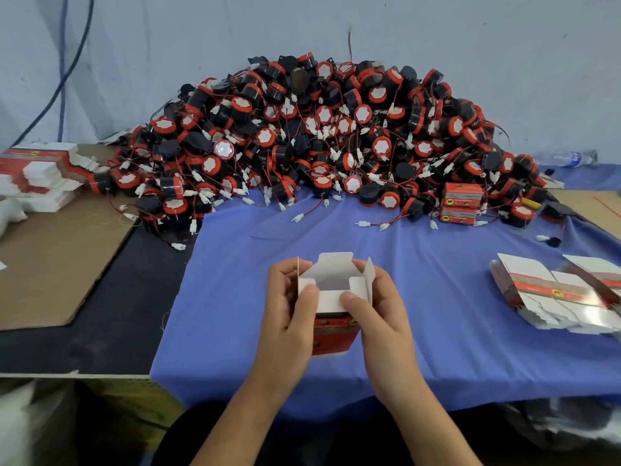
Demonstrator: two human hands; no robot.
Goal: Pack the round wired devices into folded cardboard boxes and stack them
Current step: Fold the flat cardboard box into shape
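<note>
Head view: one box point(336, 297) is held over the blue cloth point(437, 297), in front of the pile of devices point(319, 136) & well apart from it, open end up, flaps standing. The left hand point(289, 317) is curled round the box's left side w/ its thumb on the near wall's top edge. The right hand point(379, 317) does the same on the right side. Neither holds anything else.

Step looks like squaring up the box before loading. To do it well:
- Keep thumbs low on the near wall so the sides stay square.
- Fold the 2 side flaps in first, then tuck the rear flap w/o creasing.
- If this is the loading end, leave it open till a device is in, wire coiled so the plug doesn't jam the flap.
- Bottom end is hidden by the palms, so can't tell if it's closed. Check first.

Qty:
- Box in hand: 1.
- Closed boxes point(462, 203): 2, one on the other at the pile's right front edge, touching devices.
- Flat boxes point(554, 294): 1 fanned bunch right-front of the pile, 1 more left of it, sheets uncountable.
- Devices: too many to count, prob. well over 100.
- Bottle point(564, 158): 1, lying by the pile's right end.
- Cardboard sheet point(50, 264): 1, left-front of the pile.
</note>
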